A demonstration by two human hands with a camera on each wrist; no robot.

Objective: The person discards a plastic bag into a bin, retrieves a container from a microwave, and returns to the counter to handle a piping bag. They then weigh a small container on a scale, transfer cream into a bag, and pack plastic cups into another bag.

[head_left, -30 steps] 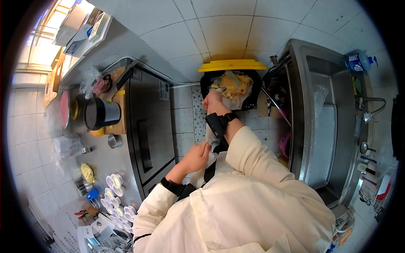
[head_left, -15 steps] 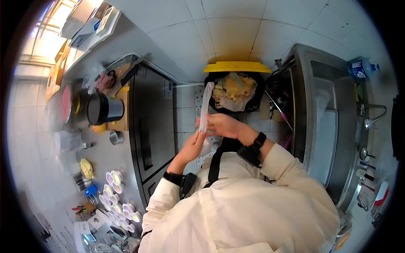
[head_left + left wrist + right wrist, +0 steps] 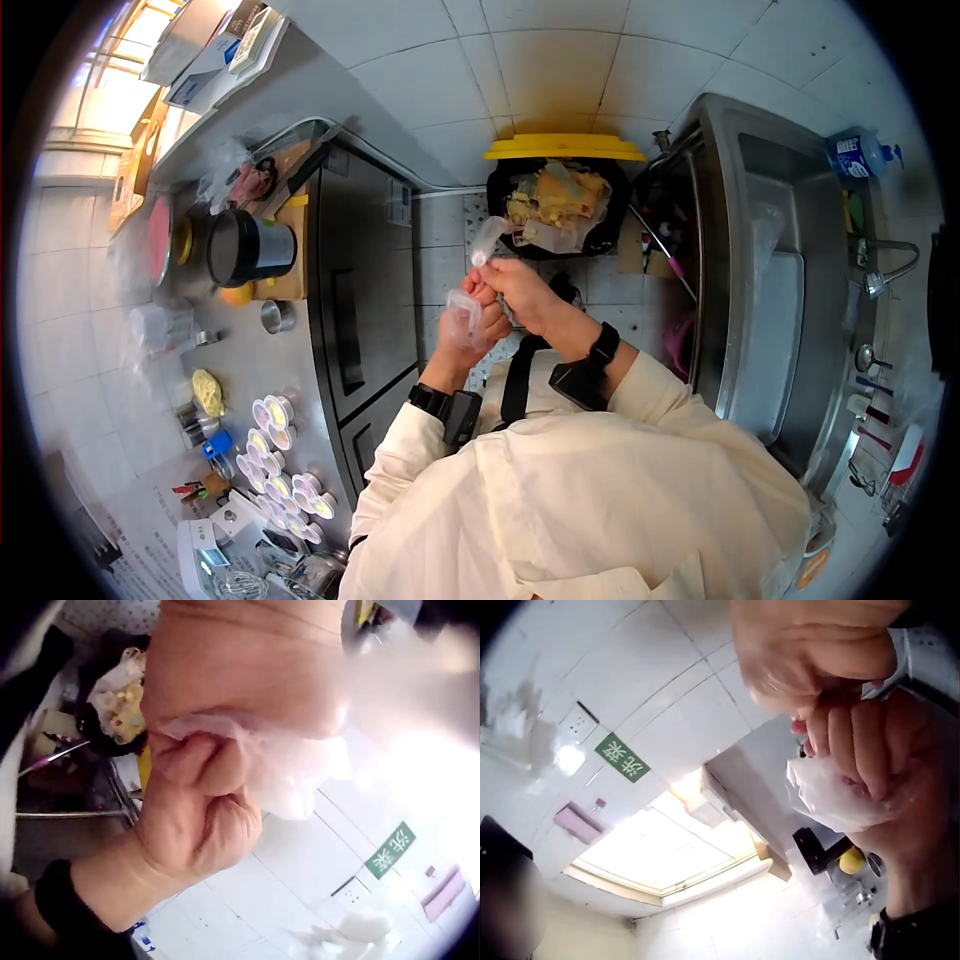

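"So, which step was in hand?"
"Apparently, the clear plastic (image 3: pixel 489 240) was being gathered or twisted between the hands; one part was gripped by the left hand (image 3: pixel 488 323), its fingers curled tight; another was pinched by the right hand (image 3: pixel 520 288), just beside it; a firm hold was probably called for next."
"And what was missed by one view?"
"The black bin (image 3: pixel 612 232) beyond the hands was missed by the right wrist view; the green sign (image 3: pixel 391 850) was missed by the head view."
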